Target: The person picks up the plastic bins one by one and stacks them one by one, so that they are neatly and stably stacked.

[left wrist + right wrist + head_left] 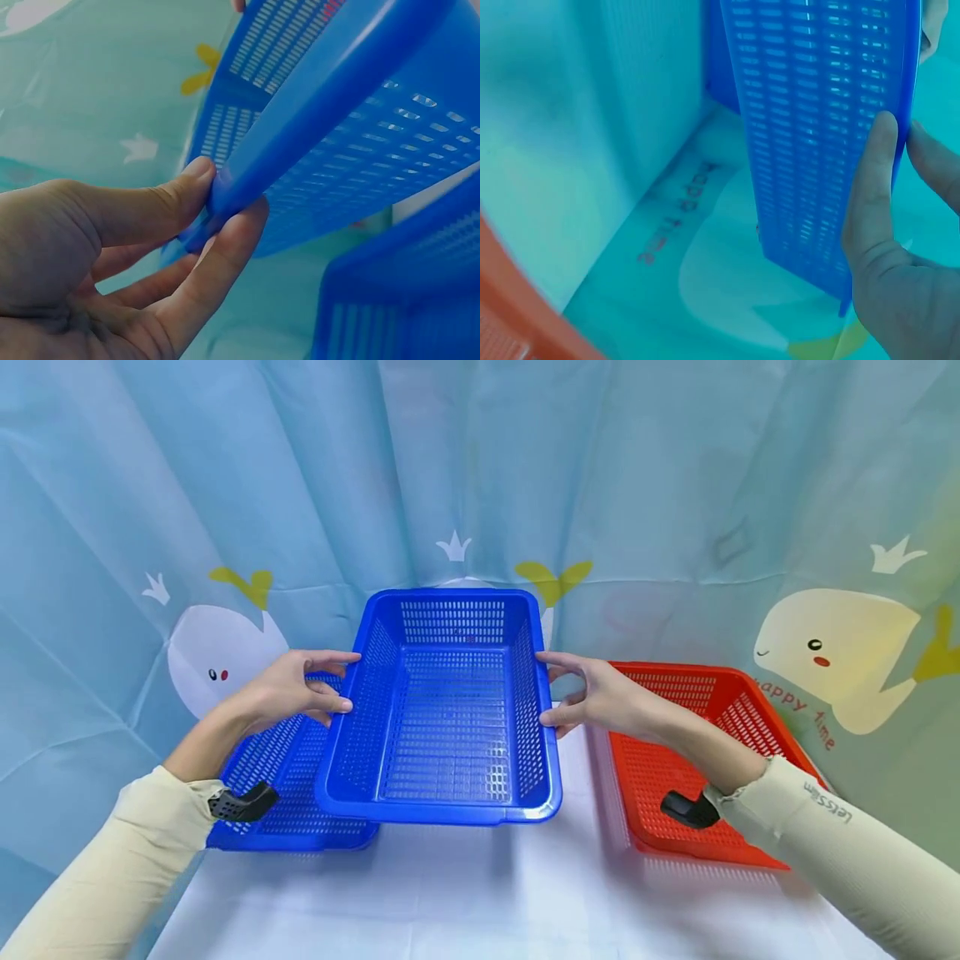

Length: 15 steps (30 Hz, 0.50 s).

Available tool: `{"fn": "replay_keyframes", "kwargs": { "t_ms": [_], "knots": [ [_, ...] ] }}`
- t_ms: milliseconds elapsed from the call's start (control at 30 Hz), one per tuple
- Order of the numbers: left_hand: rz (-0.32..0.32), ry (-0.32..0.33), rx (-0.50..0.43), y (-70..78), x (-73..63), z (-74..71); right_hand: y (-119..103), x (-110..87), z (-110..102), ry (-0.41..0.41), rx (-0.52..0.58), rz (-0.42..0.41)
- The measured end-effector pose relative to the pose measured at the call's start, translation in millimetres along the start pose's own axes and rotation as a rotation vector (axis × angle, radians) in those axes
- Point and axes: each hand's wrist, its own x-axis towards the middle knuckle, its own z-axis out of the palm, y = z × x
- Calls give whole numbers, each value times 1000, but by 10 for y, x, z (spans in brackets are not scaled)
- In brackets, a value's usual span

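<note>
one blue basket (450,727) held at both sides

your left hand (291,690) and right hand (591,693) pinch its opposite rims between thumb and fingers. you hold it above the white table (465,893), a second blue basket (300,841) left, a red basket (652,768) right.

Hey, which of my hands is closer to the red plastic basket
Your right. The right hand pinches the held blue basket on the side facing the red plastic basket; the left hand pinches the opposite side, farther away.
</note>
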Motion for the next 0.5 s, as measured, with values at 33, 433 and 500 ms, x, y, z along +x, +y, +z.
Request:
{"fn": "replay_keyframes", "kwargs": {
  "t_ms": [33,433,500],
  "knots": [
    [-1,4,18,-4,-28,-40,-20,33,29,-1,-2,-3],
    [-35,26,122,-208,-312,-592,-272,444,487,-35,90,-85],
    [-45,28,130,-263,-361,-699,-305,516,583,-34,106,-99]
  ]
}}
